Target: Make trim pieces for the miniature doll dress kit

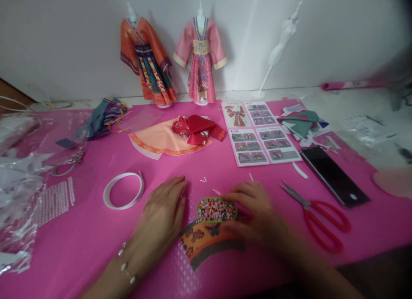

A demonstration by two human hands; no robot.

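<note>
My left hand (pixel 164 213) lies flat on the pink mat, fingers stretched out together, beside the left end of a curved orange-patterned fabric strip (pixel 201 239). An oval green-rimmed piece (pixel 212 209) filled with tiny multicoloured specks rests over the strip's upper edge. My right hand (pixel 257 209) holds the right end of this oval, with fingers above and thumb below it. The right part of the strip is hidden under that hand. Small white snippets (pixel 203 179) lie just beyond. On the right are red-handled scissors (pixel 317 217), their blades slightly apart.
A roll of white tape (pixel 124 191) lies left of my hands. Beyond are peach and red doll clothes (pixel 154 136), an instruction sheet (pixel 262 134) and a phone (pixel 334 176). Two dressed doll stands (pixel 201 54) and a bare one (pixel 281 41) line the wall. Plastic bags (pixel 19 183) cover the left side.
</note>
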